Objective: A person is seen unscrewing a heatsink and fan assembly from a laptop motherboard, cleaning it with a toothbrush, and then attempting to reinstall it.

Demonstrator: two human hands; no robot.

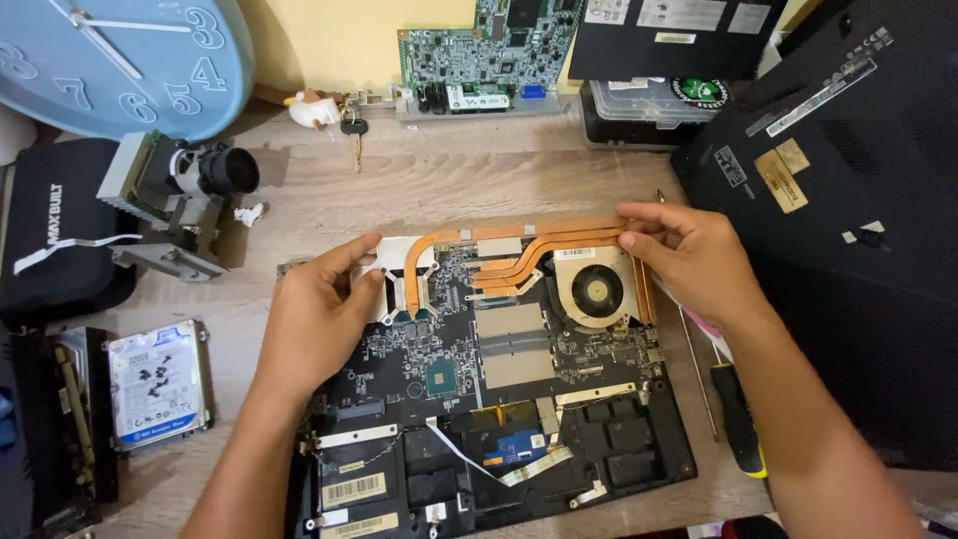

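Copper heat pipe assembly over laptop board, gripped between both hands

My left hand and right hand are both bare: no gloves, no rings, no watch or strap at either wrist. My forearms are uncovered as well, with no sleeve or cuff anywhere from the wrists back to the bottom edge of the view. My fingernails are short and unpainted. I see no tape or bandage on them.
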